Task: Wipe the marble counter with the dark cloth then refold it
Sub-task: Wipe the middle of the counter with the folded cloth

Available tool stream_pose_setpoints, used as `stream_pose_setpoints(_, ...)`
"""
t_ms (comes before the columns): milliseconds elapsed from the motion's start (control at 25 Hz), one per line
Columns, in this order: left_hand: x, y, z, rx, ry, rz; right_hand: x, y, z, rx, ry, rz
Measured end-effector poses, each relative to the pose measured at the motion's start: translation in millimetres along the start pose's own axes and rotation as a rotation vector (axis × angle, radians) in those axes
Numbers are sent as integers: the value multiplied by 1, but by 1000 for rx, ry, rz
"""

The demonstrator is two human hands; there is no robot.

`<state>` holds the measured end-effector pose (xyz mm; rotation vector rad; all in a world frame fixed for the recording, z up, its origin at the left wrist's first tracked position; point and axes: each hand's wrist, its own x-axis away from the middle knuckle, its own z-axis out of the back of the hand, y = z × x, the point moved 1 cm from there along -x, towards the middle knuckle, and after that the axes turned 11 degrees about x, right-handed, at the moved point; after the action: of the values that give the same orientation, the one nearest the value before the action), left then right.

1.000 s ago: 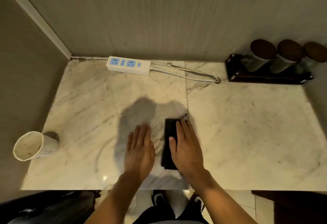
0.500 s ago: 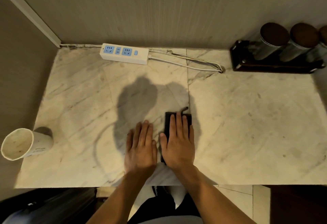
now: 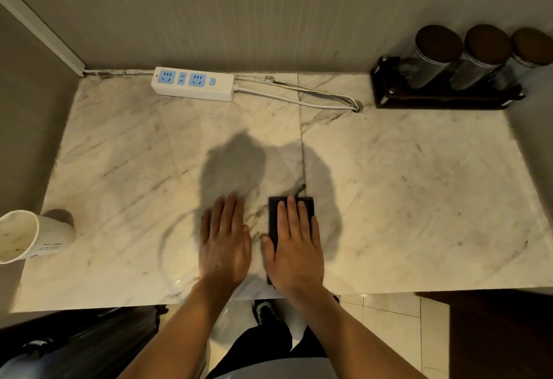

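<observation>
The dark cloth [image 3: 273, 217] lies folded into a narrow rectangle on the marble counter [image 3: 404, 199], near its front edge at the middle. A small loop sticks out of its far end. My right hand [image 3: 294, 247] rests flat on top of the cloth with fingers straight and together, covering most of it. My left hand [image 3: 224, 241] lies flat, palm down, on the bare marble just to the left of the cloth, not touching it.
A white paper cup [image 3: 31, 236] lies on its side at the counter's left front. A white power strip [image 3: 193, 83] with its cable [image 3: 299, 98] runs along the back wall. A dark tray [image 3: 443, 100] holding three lidded canisters [image 3: 434, 55] stands at the back right.
My right hand has turned from angled to straight and slid fully onto the cloth, which now lies square to the counter edge. My left hand stays flat beside it.
</observation>
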<state>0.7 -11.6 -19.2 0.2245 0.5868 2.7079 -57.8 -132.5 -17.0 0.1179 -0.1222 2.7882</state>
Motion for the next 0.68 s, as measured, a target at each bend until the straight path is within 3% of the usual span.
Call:
stream_pose_setpoints(320,13,30,-15,25,-20,19,24,44,0,11,32,260)
stream_pose_setpoints(680,8,54,-27,48,-26,4,2,99,5,114,-107,574)
